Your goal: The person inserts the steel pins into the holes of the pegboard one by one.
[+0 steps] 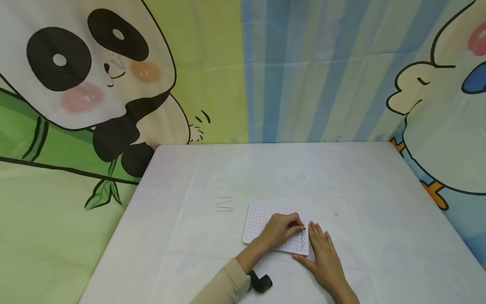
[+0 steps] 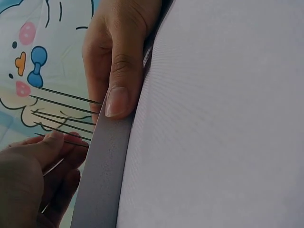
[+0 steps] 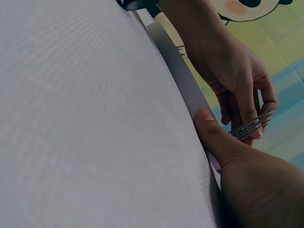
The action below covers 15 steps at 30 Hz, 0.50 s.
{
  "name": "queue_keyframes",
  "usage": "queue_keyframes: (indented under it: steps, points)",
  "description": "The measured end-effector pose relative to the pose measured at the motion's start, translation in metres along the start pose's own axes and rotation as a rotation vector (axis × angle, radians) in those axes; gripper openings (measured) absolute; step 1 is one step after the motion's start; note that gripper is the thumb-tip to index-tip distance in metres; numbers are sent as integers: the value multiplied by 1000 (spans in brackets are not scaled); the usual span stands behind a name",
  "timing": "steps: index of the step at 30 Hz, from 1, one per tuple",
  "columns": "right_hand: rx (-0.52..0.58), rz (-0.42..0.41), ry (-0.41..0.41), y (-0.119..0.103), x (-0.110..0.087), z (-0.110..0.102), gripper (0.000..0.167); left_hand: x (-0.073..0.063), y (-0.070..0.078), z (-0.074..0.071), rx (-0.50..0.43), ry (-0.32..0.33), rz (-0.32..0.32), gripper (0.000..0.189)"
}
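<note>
"Pegboard (image 1: 265,216) first: where does it lie, and which way does it run?"

"On the white table (image 1: 182,253), at five o'clock from the centre of the head view. Its long axis runs nine to three, the three-o'clock end dipping slightly toward four."

"And the pins?"

"Several upright pins (image 1: 302,241) stand near the board's three-o'clock end, their row running roughly twelve to six. Four loose pins (image 1: 225,207) lie at the board's ten o'clock, apart from it, long axes close to nine-to-three, one tilted up a little toward two. Which ends are tips, I cannot tell."

"The left hand (image 1: 282,229)?"

"Reaching in from seven o'clock, its grip narrow, thumb and fingers pinching one of the upright pins."

"And the right hand (image 1: 322,257)?"

"Grip wide: straight fingers point toward eleven along the board's three-o'clock edge, thumb against its six-o'clock edge."
</note>
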State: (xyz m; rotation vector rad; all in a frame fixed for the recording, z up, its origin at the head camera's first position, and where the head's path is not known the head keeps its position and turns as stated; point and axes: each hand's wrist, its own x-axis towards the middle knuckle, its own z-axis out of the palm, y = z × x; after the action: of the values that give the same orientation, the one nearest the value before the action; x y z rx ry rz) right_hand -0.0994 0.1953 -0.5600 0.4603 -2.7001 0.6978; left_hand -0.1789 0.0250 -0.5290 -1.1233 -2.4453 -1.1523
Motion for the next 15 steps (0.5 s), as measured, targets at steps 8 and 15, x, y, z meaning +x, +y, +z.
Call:
queue_keyframes:
  steps: [8, 15]
  points:
    - [4, 8, -1, -1, 0, -1, 99, -12, -7, -18, -121, -60, -70, 41]
    - [-19, 21, -8, -1, 1, 0, 101, -38, -37, -78, -123, 141, -186, 33]
